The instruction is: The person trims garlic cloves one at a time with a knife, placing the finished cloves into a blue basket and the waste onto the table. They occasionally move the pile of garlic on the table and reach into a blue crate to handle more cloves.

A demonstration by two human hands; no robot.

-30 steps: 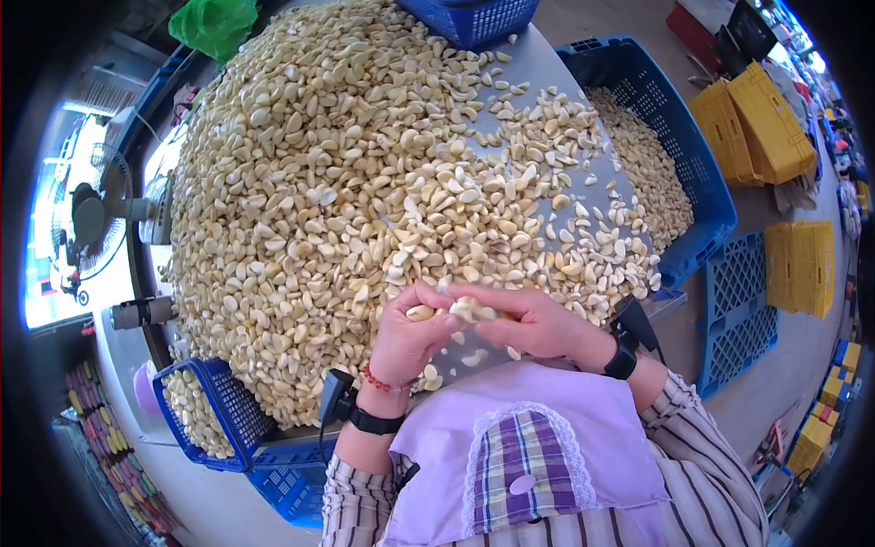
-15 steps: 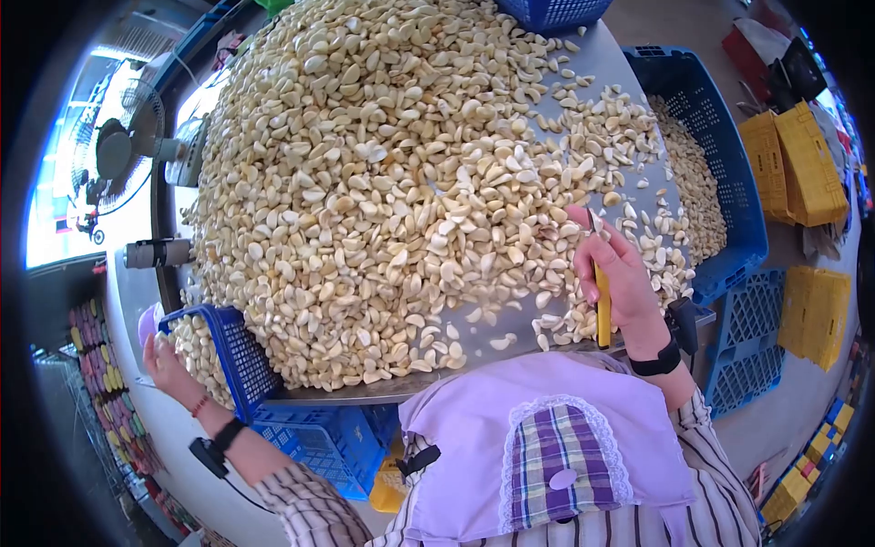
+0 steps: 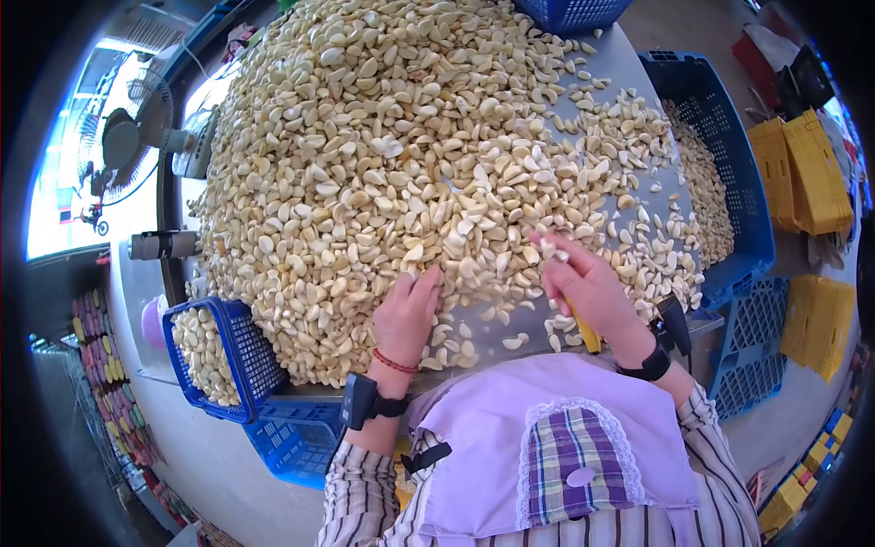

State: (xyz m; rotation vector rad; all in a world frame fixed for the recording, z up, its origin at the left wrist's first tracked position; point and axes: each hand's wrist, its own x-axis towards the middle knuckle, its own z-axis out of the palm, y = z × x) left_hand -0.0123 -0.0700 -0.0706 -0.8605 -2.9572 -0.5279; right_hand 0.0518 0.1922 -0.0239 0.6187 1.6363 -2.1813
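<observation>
A large heap of peeled garlic cloves (image 3: 365,182), pale and curved, covers the metal table. At the heap's near edge is my left hand (image 3: 407,314), fingers bent together with their tips among the cloves; whether it pinches one is hidden. My right hand (image 3: 588,287) is closed around a knife with a yellow handle (image 3: 583,330), whose end sticks out below the palm. The blade cannot be made out now. Pale cloves show at the right thumb and forefinger, either held or just behind them. A small blue basket (image 3: 248,346) filled with cloves stands at the left.
A large blue crate (image 3: 743,182) holding more cloves stands to the right, with yellow crates (image 3: 802,173) beyond. Another blue basket (image 3: 570,14) sits at the table's far edge. Below the table's front is a blue crate (image 3: 292,442). A fan (image 3: 137,137) stands at left.
My left hand has moved right, from the small blue basket to the near edge of the heap. My right hand has shifted slightly left and down, still holding the knife.
</observation>
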